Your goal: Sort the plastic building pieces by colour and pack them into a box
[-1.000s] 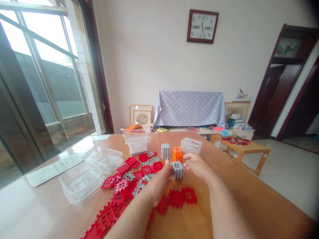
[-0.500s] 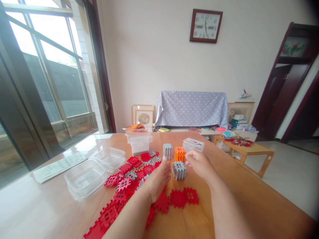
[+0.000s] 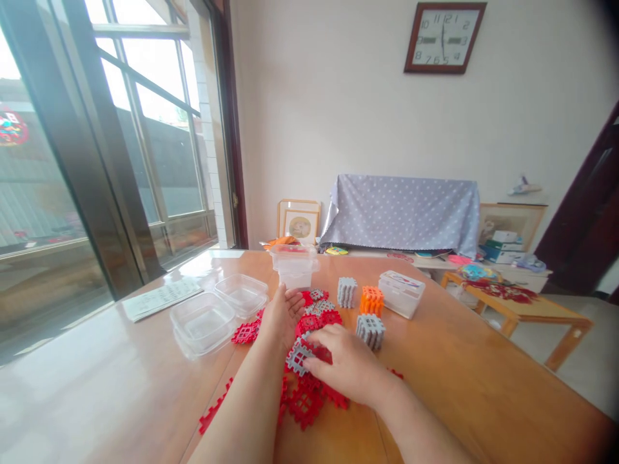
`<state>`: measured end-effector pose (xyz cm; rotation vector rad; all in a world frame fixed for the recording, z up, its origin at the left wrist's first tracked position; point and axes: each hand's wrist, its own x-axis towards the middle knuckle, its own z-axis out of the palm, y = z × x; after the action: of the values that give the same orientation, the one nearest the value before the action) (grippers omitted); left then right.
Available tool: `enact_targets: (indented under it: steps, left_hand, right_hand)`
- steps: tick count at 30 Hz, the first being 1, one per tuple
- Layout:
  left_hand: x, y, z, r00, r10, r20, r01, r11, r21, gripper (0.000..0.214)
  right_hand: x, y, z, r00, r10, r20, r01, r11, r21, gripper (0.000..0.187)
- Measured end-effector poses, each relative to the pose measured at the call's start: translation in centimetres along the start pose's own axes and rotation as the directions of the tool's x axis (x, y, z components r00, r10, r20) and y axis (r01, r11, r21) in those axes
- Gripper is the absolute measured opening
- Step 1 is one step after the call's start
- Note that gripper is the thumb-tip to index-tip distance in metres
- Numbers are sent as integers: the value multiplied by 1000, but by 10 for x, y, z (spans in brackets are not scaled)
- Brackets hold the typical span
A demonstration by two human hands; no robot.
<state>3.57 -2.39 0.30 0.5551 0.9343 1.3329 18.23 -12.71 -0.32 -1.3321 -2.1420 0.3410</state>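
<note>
My left hand [image 3: 285, 316] is open over the heap, fingers stretched out and palm turned to the right. My right hand [image 3: 345, 362] has its thumb and fingertips at the edges of a grey toothed plastic building tile [image 3: 296, 357] with a window grid, which looks tilted up. Around and beneath both hands lies a loose heap of red toothed tiles [image 3: 305, 403], with some grey ones mixed in. Right of the heap stand a near grey tile stack [image 3: 371, 331], an orange tile stack [image 3: 372, 300] and a far grey tile stack [image 3: 347, 292].
Two clear plastic tubs, a large one [image 3: 202, 322] and a smaller one [image 3: 242, 293], lie at the left beside a paper booklet [image 3: 162, 298]. Further back stands a clear container [image 3: 294, 265]. A lidded clear box [image 3: 400, 295] sits right of the stacks on the wooden table [image 3: 445, 361].
My right hand has moved left from beside the orange stack to the grey tile in the heap. My left hand reaches further over the heap. The view has turned left.
</note>
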Motion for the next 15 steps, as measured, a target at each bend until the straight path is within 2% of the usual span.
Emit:
enact_targets:
  steps: [4,9,12,15]
  left_hand:
    - [-2,-1,-1,1000,21,-2,-21,1000,-11,40]
    - [-4,-3,0,999,33,13,-33,999,-12,35]
    - [-4,-6,-1,997,78,24,-79,996,33,35]
    - [-5,-10,-1,987,135,82,-144,983,114,35]
  right_hand:
    - [0,-4,12,997,-27,65,36,989,-141,42]
    - [2,0,21,998,9,55,1,986,-166,18]
    - [6,8,20,998,38,-47,-42,997,-66,22]
    - [11,18,16,966,157,-205,-116,973,198,28]
